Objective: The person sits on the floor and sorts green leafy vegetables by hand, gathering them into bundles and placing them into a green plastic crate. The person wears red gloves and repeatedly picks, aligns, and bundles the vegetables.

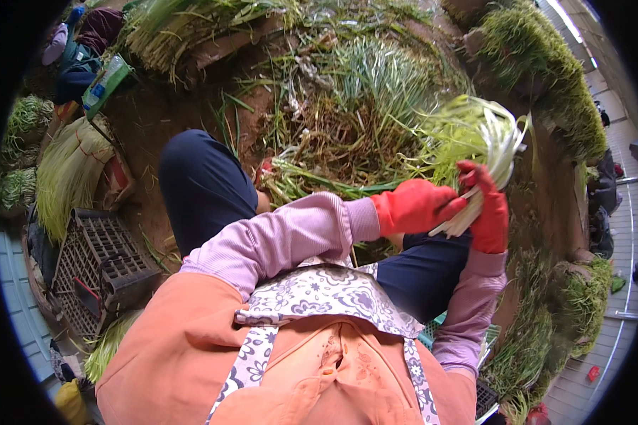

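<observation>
A bunch of pale yellow-green chive-like stalks (pixel 494 127) is held in front of my right thigh, its leaves fanning up and its whitish stem ends pointing down. My right hand (pixel 488 212), in a red rubber glove, is closed around the stems. From the other side, my left hand (pixel 417 206), gloved the same way, grips the stems near their lower ends with its fingers. Part of the stems is hidden behind the fingers. Beyond my hands lies a heap of loose green leaves (pixel 388 79) and brown, withered trimmings (pixel 345 130) on the ground.
Tied pale stalks (pixel 74 164) and a dark plastic crate (pixel 106 265) stand at my left. Piled greens (pixel 542 74) line the right side, with more stalks (pixel 175 37) at the far left. Another person (pixel 77 58) is at upper left near a green plastic container (pixel 106 85).
</observation>
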Tool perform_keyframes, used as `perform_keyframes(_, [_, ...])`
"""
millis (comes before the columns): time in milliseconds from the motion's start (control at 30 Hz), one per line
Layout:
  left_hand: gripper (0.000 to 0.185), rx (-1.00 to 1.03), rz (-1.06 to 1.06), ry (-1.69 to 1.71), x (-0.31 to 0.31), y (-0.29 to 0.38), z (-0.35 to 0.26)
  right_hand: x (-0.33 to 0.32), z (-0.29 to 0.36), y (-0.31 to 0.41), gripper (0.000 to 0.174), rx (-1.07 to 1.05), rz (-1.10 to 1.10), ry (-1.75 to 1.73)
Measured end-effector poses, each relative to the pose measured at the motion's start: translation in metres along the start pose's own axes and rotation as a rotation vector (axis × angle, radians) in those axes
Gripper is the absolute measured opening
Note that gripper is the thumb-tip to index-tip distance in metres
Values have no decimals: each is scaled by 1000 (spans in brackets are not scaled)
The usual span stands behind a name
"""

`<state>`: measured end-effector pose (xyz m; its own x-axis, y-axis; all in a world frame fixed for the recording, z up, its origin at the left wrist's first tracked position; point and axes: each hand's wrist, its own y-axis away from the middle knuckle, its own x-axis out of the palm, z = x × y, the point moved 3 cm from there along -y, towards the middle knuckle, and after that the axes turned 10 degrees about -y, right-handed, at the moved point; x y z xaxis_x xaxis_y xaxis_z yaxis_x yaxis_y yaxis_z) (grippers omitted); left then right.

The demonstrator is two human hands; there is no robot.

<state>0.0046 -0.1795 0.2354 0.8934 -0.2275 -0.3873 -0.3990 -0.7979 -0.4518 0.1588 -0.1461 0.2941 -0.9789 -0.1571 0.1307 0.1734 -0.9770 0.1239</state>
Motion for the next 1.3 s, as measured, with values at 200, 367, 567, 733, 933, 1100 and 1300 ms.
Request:
perform_keyframes(200, [80, -420, 722, -576, 23, 67, 238, -66, 47, -38, 28, -254, 202, -876])
perform_keyframes(367, [120, -423, 637, -646, 36, 113, 309, -87, 67, -20, 13, -108, 178, -1171])
perform_keyframes(567, [115, -457, 1057, -856, 65, 188, 275, -124, 79, 8, 11, -380, 40, -1160])
perform_keyframes(733, [96, -821, 911, -844, 80, 201, 309, -154, 66, 39, 28, -478, -90, -1148])
perform_keyframes(933, [55, -591, 1550, -486, 25, 126, 251, -184, 45, 72, 33, -674, -106, -1103])
perform_keyframes(1100, [28, -590, 1141, -150, -74, -42, 170, -187, 41, 84, 34, -592, 34, -1282])
perform_keyframes(1300, [44, -279, 614, -693, -113, -275, 74, -171, 51, 73, 21, -544, 16, -1372])
